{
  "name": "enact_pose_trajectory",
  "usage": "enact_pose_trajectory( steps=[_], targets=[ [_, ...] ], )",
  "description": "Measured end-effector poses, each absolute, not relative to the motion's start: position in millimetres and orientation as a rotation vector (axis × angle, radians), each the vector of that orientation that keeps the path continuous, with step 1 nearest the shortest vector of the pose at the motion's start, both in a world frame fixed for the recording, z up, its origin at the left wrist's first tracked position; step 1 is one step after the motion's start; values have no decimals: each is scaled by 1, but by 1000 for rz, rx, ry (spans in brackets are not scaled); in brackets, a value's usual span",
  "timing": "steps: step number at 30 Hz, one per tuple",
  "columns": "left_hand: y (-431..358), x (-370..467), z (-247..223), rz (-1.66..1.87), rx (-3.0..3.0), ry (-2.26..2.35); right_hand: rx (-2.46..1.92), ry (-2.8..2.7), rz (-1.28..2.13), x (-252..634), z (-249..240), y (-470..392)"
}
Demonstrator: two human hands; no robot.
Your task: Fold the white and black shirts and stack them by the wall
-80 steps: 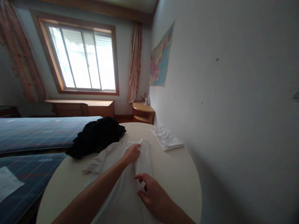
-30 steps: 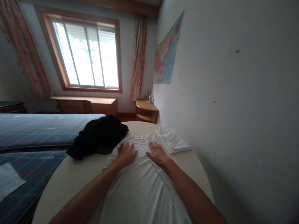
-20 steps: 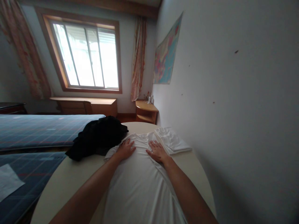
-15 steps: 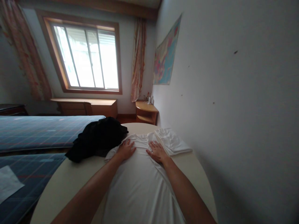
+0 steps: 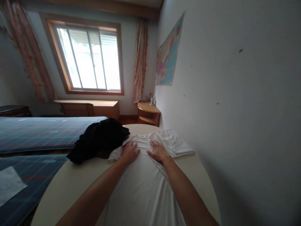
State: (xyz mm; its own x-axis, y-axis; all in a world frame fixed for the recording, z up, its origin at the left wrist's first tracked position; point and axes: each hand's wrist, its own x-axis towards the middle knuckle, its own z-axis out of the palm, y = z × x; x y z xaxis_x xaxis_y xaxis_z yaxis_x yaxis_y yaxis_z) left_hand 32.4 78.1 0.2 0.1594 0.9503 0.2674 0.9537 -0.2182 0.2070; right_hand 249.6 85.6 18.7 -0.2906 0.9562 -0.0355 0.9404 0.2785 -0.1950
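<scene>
A white shirt lies spread lengthwise on a round cream table, its far end gathered in small creases. My left hand rests on the shirt's upper left, fingers stretched out over the cloth. On the upper right, my right hand lies flat with its fingers apart. Just beyond the right hand is a folded white garment, which touches the shirt. A crumpled black garment sits left of my left hand.
A bed with a blue plaid mattress stands to the left, with a white sheet-like piece on the lower plaid surface. A bare wall runs close along the table's right side. A small corner shelf stands beyond the table.
My left hand has slid slightly to the right over the shirt. My right hand stays in nearly the same place. The view has shifted a little.
</scene>
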Motion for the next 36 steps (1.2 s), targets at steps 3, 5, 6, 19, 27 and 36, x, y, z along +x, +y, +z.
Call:
enact_pose_trajectory(
  steps=[3,5,6,19,27,36],
  targets=[
    [76,36,7,-554,-2396,-1941,-1822,-2435,223,247,19,85],
    [70,44,12,-572,-2422,-1897,-1802,-2432,204,246,22,83],
    [66,49,14,-583,-2447,-1862,-1783,-2425,194,247,23,81],
    [6,94,21,-602,-2840,-1377,-1513,-2544,144,329,58,-31],
    [-1,98,18,-595,-2863,-1402,-1763,-2509,289,361,64,-100],
    [2,99,18,-585,-2840,-1504,-1680,-2503,684,349,107,-138]
  ],
)
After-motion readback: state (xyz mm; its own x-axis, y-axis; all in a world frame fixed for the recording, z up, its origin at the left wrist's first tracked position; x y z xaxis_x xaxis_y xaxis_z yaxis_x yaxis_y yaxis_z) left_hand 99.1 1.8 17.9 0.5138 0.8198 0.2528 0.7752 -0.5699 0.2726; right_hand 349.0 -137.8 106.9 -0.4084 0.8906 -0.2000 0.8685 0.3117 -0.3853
